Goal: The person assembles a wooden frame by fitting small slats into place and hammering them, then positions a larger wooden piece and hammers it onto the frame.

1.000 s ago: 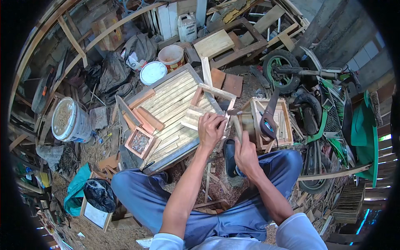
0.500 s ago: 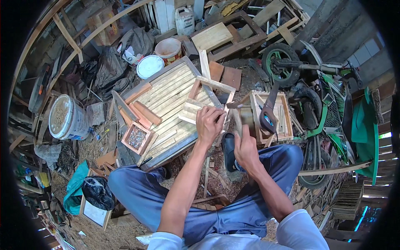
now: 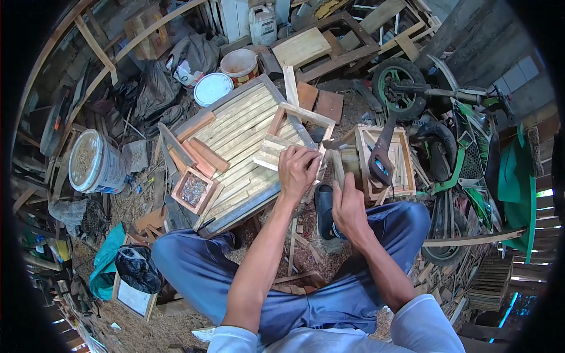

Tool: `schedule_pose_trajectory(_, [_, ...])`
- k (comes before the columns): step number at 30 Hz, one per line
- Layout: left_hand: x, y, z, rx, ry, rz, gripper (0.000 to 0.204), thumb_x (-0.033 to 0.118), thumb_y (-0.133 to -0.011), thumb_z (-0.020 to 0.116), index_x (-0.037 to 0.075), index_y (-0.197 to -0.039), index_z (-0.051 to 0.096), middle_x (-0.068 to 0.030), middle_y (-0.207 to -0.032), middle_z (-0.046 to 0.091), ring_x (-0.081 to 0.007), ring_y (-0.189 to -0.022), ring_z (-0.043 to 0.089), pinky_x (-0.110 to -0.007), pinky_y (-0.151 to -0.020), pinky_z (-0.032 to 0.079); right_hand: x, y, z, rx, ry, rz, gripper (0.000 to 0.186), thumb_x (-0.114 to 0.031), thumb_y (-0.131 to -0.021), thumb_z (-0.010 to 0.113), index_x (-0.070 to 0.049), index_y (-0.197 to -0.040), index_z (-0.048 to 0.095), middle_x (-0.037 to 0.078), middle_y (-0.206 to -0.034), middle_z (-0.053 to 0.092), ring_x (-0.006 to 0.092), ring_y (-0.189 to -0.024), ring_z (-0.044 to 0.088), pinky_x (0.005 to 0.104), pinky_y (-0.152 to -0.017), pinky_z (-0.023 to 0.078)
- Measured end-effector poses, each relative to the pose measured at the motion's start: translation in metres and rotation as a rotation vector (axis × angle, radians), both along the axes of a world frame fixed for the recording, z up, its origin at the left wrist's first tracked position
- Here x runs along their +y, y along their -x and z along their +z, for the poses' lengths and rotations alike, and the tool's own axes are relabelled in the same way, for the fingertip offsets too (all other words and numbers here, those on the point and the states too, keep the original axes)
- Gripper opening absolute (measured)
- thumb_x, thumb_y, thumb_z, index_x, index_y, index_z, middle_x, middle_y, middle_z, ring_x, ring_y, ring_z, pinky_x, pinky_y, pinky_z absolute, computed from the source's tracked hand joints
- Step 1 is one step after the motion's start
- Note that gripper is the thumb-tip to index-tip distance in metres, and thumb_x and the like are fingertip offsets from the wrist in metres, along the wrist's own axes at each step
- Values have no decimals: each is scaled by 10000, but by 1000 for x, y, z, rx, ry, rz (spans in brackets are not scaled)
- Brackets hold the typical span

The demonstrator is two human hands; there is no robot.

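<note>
My left hand (image 3: 298, 167) has its fingers bent and pinched at the near corner of a small pale wooden frame (image 3: 315, 117), on something too small to make out. The frame rests on a slatted wooden board (image 3: 229, 141) with a dark rim. My right hand (image 3: 348, 206) grips a hammer (image 3: 338, 169) by its handle, the head held beside my left fingertips. A small box of metal bits (image 3: 194, 190) and loose reddish offcuts (image 3: 202, 154) lie on the board's left. A handsaw (image 3: 384, 159) lies across a wooden crate (image 3: 400, 182) to the right.
A green motorbike (image 3: 457, 179) stands at the right. Buckets (image 3: 238, 67) sit beyond the board, another bucket (image 3: 100, 167) at the left. Stacked timber frames (image 3: 318, 53) are at the back, wood scraps cover the floor, and my bent legs flank the near space.
Both hands stay at the frame's corner, with the hammer shifting only slightly. The whole view has shifted a little upward and left, with little other visible movement.
</note>
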State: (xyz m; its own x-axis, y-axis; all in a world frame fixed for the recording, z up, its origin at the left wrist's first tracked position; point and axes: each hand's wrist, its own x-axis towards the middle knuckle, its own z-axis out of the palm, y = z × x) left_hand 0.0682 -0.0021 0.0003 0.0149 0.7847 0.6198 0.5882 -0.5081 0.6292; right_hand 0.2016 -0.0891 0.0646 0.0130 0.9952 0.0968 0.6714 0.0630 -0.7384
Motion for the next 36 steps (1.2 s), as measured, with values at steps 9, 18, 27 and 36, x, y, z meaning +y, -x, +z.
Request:
schedule_pose_trajectory(9, [1,0,0,5,-25,-3,74,127,-757,749,75,-804,727,-13,-850,696,-219,-836,601,-356,-760,422,3,1,3,-7,74,-38,176,-125,-971,480,21,-994,384,344,-627,530,561,-681,547,600,-570,406])
schedule_pose_trajectory(18, [0,0,-4,17,-3,22,77,114,-735,756,84,-800,729,-6,-846,699,-212,-838,604,-357,-757,421,4,-5,-6,-63,127,11,188,-136,-968,480,19,-1009,383,355,-677,547,557,-712,549,614,-601,403])
schedule_pose_trajectory(27, [-3,-1,-2,-39,2,-3,77,107,-728,748,66,-784,714,-24,-843,694,-237,-817,595,-366,-746,418,-1,0,0,-53,88,-16,191,-128,-957,479,18,-1030,381,352,-661,558,553,-694,564,619,-607,428])
schedule_pose_trajectory(36, [0,-1,1,-18,3,5,81,112,-730,756,67,-784,716,-22,-838,690,-233,-827,598,-364,-740,421,3,-1,-4,-72,129,-21,174,-127,-962,478,11,-1020,389,350,-665,555,553,-699,559,624,-597,415])
